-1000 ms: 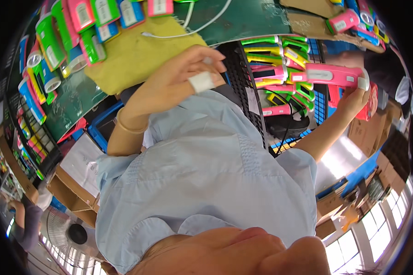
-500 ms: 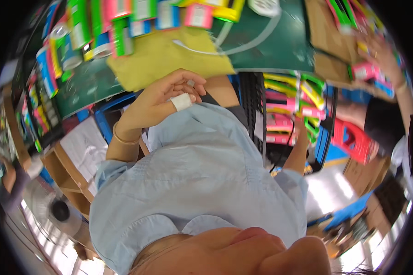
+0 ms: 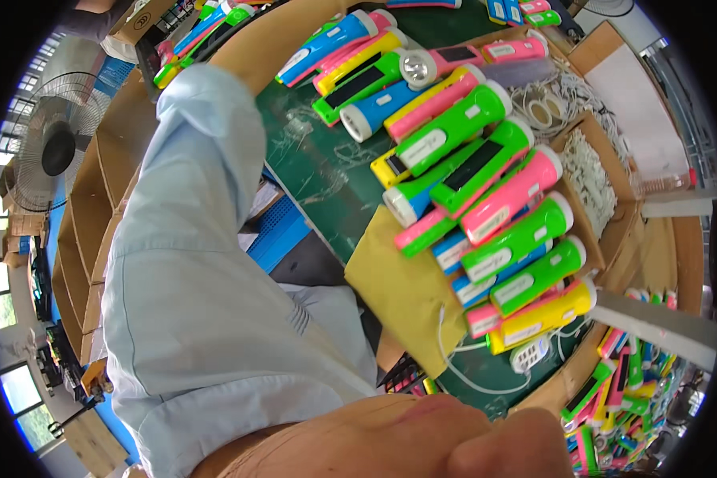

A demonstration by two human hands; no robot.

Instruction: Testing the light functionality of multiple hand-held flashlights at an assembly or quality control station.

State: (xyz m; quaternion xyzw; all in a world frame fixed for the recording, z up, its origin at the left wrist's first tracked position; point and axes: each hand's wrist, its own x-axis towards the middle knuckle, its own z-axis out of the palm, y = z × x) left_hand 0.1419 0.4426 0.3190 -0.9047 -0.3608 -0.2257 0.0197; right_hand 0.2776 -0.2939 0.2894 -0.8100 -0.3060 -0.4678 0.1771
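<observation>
My left arm, in a light blue sleeve, stretches up and across the far left of the green bench. Its hand lies past the top edge, so its fingers do not show. Nearest to that forearm is a blue flashlight at the end of a row. Flashlights in pink, yellow, green and blue lie piled along the bench, among them a green one and a pink one with its lens showing. A yellow sheet lies at the bench's near edge. My right hand is out of view.
Beyond the pile stands a cardboard box of small white parts, with coiled white cables beside it. A white power strip lies at the right. More flashlights are heaped there. Cardboard shelves and a fan stand left.
The view has swung to the left. My left hand, earlier near my lap with white wrapping on a finger, has gone out past the top edge. My right arm has left view.
</observation>
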